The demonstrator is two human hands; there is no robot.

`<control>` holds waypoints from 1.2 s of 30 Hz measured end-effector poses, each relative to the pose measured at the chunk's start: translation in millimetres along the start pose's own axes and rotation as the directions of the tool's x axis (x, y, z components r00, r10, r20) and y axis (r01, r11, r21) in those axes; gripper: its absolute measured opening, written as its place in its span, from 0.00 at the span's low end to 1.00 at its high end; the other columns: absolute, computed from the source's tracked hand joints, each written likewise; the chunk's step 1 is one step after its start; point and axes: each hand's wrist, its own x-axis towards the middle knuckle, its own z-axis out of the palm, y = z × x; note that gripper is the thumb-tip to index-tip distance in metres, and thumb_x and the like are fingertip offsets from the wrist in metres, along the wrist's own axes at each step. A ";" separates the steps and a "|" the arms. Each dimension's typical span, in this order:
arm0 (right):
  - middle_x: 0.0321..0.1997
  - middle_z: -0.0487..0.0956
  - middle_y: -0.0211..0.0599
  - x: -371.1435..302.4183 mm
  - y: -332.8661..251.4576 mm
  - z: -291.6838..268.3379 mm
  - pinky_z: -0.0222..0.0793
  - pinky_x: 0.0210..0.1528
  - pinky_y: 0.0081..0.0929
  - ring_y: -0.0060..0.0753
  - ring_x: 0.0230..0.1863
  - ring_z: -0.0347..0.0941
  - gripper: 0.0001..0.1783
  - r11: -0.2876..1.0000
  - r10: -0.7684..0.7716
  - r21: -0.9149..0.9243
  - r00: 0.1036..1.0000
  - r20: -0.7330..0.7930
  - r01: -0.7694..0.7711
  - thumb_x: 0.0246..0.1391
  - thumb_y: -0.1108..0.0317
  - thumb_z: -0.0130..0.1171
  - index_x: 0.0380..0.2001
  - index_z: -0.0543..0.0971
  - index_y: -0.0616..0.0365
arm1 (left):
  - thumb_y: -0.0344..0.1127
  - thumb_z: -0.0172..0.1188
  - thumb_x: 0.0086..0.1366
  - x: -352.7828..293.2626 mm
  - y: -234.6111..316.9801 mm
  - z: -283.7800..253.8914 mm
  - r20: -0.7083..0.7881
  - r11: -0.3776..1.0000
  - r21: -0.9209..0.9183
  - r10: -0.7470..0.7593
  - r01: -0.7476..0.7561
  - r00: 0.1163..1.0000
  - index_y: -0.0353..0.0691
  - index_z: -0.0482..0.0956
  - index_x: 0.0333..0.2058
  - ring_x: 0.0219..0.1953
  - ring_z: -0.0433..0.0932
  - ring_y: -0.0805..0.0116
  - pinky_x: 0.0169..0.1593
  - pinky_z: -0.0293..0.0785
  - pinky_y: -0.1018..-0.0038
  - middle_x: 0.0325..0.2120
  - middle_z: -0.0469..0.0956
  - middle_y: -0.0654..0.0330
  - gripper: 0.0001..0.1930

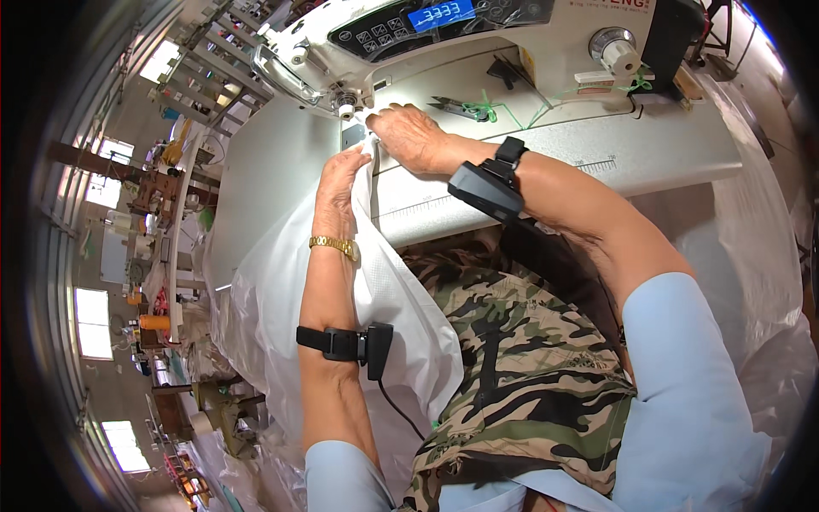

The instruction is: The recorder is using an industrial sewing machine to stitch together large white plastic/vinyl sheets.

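A white cloth (394, 294) hangs from the sewing table over my lap and narrows to a bunched edge near the needle area. My left hand (339, 177), with a gold watch (333, 247) on its wrist, pinches that edge between thumb and fingers. Just to its right, my right hand (408, 138) is closed on the same edge, with its fingers curled and the fingertips partly hidden. Both hands are just below the head of a white sewing machine (529, 34), whose needle clamp and presser area (345, 104) sit above and slightly left of my fingers.
Snips (461, 108) and green thread (512, 119) lie on the machine bed (682, 141), behind my right forearm. A lit blue display (441, 14) is on the machine's front. Clear plastic sheeting (751, 256) drapes at the right. A cluttered workshop with shelves stretches off at the left.
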 end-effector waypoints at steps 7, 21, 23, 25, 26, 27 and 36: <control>0.31 0.80 0.48 9.5 20.3 4.4 0.75 0.40 0.42 0.49 0.41 0.79 0.08 0.992 -0.120 -0.035 0.992 0.043 0.122 0.52 0.69 0.53 0.32 0.79 0.58 | 0.28 0.62 0.57 -5.1 4.0 3.7 0.124 0.994 -0.092 -0.038 0.050 0.992 0.26 0.77 0.48 0.35 0.77 0.74 0.43 0.72 0.80 0.36 0.80 0.59 0.20; 0.29 0.78 0.48 17.4 12.0 -0.1 0.67 0.46 0.47 0.54 0.35 0.75 0.16 0.994 -0.109 0.007 0.975 0.194 0.110 0.65 0.61 0.44 0.38 0.77 0.60 | 0.27 0.54 0.56 -27.3 -4.4 40.7 -0.141 0.976 0.143 0.182 -0.161 0.973 0.26 0.79 0.40 0.24 0.71 0.77 0.31 0.69 0.78 0.24 0.76 0.65 0.14; 0.30 0.79 0.48 20.4 10.5 -3.1 0.68 0.46 0.47 0.52 0.36 0.75 0.15 0.997 -0.056 -0.041 0.961 0.271 0.070 0.64 0.62 0.46 0.38 0.78 0.60 | 0.28 0.54 0.56 -30.2 -7.4 42.7 -0.177 0.940 0.292 0.236 -0.177 0.956 0.26 0.78 0.42 0.23 0.70 0.76 0.30 0.69 0.77 0.22 0.76 0.63 0.15; 0.36 0.81 0.46 23.4 5.9 -3.7 0.67 0.48 0.42 0.46 0.41 0.77 0.11 0.998 0.055 -0.033 0.940 0.336 -0.046 0.56 0.65 0.51 0.37 0.80 0.55 | 0.28 0.54 0.56 -32.7 -8.7 39.7 -0.210 0.881 0.438 0.293 -0.178 0.933 0.26 0.78 0.43 0.21 0.70 0.75 0.30 0.69 0.75 0.20 0.75 0.61 0.17; 0.37 0.81 0.44 23.4 3.8 -4.0 0.69 0.48 0.42 0.44 0.42 0.77 0.09 0.996 0.093 -0.029 0.942 0.321 -0.089 0.55 0.65 0.54 0.36 0.80 0.55 | 0.28 0.54 0.57 -31.7 -8.6 38.0 -0.170 0.822 0.533 0.336 -0.201 0.926 0.26 0.77 0.45 0.19 0.68 0.78 0.26 0.66 0.76 0.19 0.74 0.65 0.17; 0.37 0.81 0.44 23.6 3.2 -3.0 0.69 0.48 0.42 0.44 0.42 0.77 0.09 0.996 0.086 -0.027 0.942 0.324 -0.082 0.55 0.65 0.54 0.36 0.80 0.55 | 0.27 0.54 0.57 -32.1 -6.8 36.7 -0.125 0.751 0.622 0.375 -0.222 0.918 0.26 0.76 0.47 0.18 0.66 0.80 0.23 0.64 0.77 0.18 0.72 0.68 0.18; 0.33 0.81 0.47 11.4 5.9 -1.0 0.71 0.43 0.44 0.49 0.39 0.77 0.08 0.990 0.116 0.063 0.986 0.123 -0.125 0.53 0.66 0.55 0.33 0.80 0.57 | 0.27 0.54 0.54 -21.3 0.3 34.1 -0.104 0.719 0.671 0.331 -0.179 0.938 0.27 0.77 0.49 0.20 0.68 0.78 0.25 0.67 0.78 0.22 0.75 0.63 0.22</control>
